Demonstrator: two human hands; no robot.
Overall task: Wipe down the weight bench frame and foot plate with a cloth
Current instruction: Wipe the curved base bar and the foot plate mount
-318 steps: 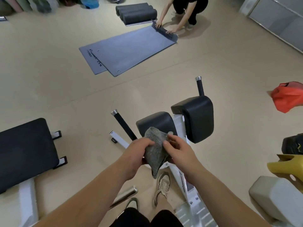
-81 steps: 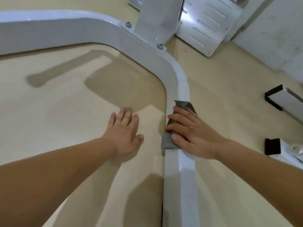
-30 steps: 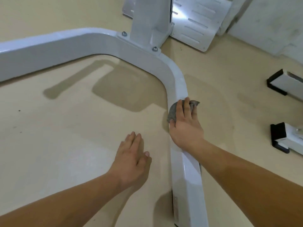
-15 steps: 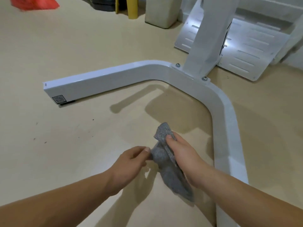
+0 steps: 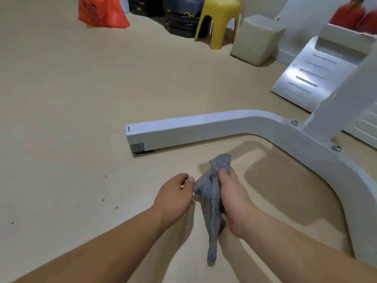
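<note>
A grey cloth hangs crumpled between my hands, held above the floor inside the curve of the white bench frame. My right hand grips the cloth along its right side. At the cloth's left edge my left hand pinches it with thumb and fingers. The frame's left leg ends in a capped end with a small label. The slotted metal foot plate leans at the upper right behind the frame's upright post.
An orange bag lies on the beige floor at the top left. Black stacked weight plates, a yellow stool and a beige block stand along the back. A white wall base runs behind the foot plate.
The cloth has come off the frame rail, and both hands now hold it in the air. My view has swung up and left along the frame's left leg.
</note>
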